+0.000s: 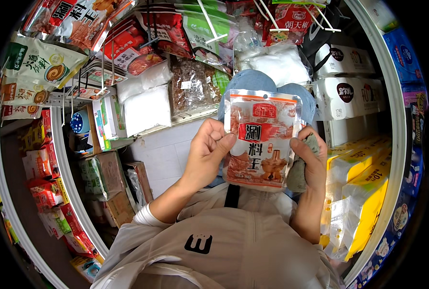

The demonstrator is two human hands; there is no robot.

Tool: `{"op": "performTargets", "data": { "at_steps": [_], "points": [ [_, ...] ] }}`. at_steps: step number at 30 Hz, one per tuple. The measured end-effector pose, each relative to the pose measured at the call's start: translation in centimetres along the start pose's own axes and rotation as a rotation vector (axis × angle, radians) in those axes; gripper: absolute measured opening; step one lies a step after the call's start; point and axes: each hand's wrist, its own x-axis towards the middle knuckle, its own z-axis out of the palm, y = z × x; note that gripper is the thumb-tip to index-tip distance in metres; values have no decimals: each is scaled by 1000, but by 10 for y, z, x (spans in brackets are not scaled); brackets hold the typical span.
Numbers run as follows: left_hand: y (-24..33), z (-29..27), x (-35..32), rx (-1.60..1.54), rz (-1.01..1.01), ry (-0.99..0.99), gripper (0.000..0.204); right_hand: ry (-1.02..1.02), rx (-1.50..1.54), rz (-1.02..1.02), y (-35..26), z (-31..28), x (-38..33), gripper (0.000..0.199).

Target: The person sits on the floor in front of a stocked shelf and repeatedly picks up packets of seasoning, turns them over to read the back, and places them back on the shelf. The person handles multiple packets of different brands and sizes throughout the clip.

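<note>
A red and white hot-pot seasoning pouch (262, 130) with an orange top edge is held upright over my knees, its printed front toward me. My left hand (202, 151) pinches its left edge between thumb and fingers. On the opposite edge, my right hand (313, 156) grips with the thumb over the front. A grey-green cloth (298, 173) is bunched under that right hand, beside the pouch. The fingers behind the pouch are partly hidden.
Metal hooks (216, 38) with hanging pouches (46, 65) jut out ahead. White bags (148, 108) lie on a low shelf. Tissue packs (347, 96) and yellow-wrapped packs (363, 192) are stacked at right. Packaged goods (46, 192) line the left shelves beside a white-framed edge.
</note>
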Motion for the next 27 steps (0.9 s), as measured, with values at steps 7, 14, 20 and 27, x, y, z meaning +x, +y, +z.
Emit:
{"op": "performTargets", "data": {
  "at_steps": [7,14,20,27],
  "points": [
    [4,-2,-2,10,8,2,12,-82,-33,-2,2,5,0,9],
    [13,2,-4,35,-22,-2,13,-44,-51,-15,2,9,2,9],
    [17,0,-2,126,-11,-3,13,-32,-60,-32,2,9,2,10],
    [17,-3,-4,136,24,16,14,-18,-131,-46,-2,15,0,11]
  ]
}}
